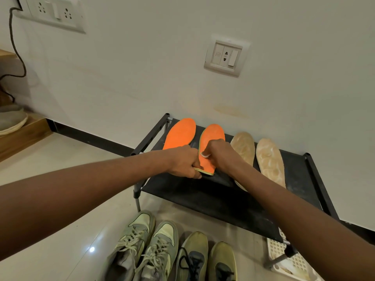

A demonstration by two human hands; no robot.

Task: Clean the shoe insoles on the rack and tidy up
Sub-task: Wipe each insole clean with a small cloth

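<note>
Two orange insoles lie side by side at the back left of the black shoe rack (213,197). My left hand (185,162) pinches the heel end of the right orange insole (211,138), lifting that edge slightly. My right hand (218,153) is curled over the middle of this insole and holds a small white wipe (205,154) against it. The left orange insole (180,132) lies flat, partly behind my left hand. Two beige insoles (243,146) (269,159) lie to the right on the rack.
On the tiled floor in front of the rack stand a grey-green pair of sneakers (146,246) and an olive pair (205,258). A white plastic basket (288,258) sits under the rack's right end. The wall carries a socket (225,55). Wooden steps with a shoe (10,118) are at left.
</note>
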